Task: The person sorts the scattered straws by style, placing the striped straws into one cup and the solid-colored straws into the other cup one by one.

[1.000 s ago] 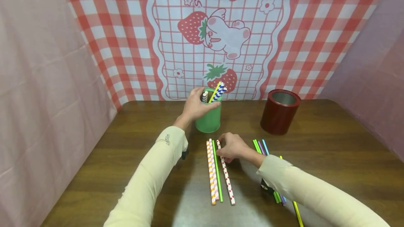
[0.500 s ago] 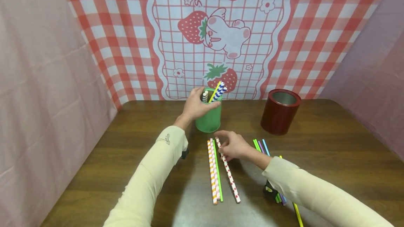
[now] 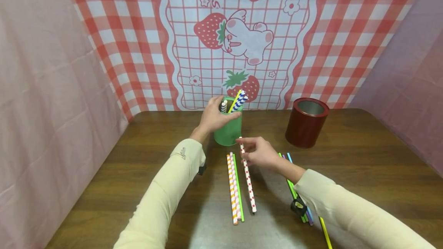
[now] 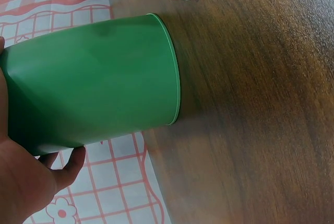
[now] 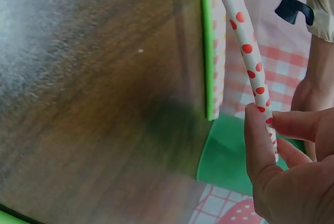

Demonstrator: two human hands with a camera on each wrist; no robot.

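Note:
My left hand (image 3: 215, 116) grips the green can (image 3: 229, 133) near its rim. In the left wrist view, fingers curl round the upper part of the upright can (image 4: 94, 83). Yellow, blue-striped and grey-striped straws (image 3: 238, 104) stick up from it. My right hand (image 3: 261, 153) pinches a white paper straw with red dots (image 3: 248, 181) near its far end, just in front of the can. The right wrist view shows the dotted straw (image 5: 247, 49) between thumb and fingers, its length slanting away from the hand.
Left of the dotted straw lie an orange-striped straw (image 3: 231, 191), a pink-striped one and a thin green straw (image 3: 238, 191). A dark red can (image 3: 306, 128) stands at the back right. Green, purple, blue and yellow straws (image 3: 325, 233) lie partly under the right forearm.
My right hand has lifted the red-dotted straw off its place and moved it away from me, toward the green can. My left hand has stayed on the can.

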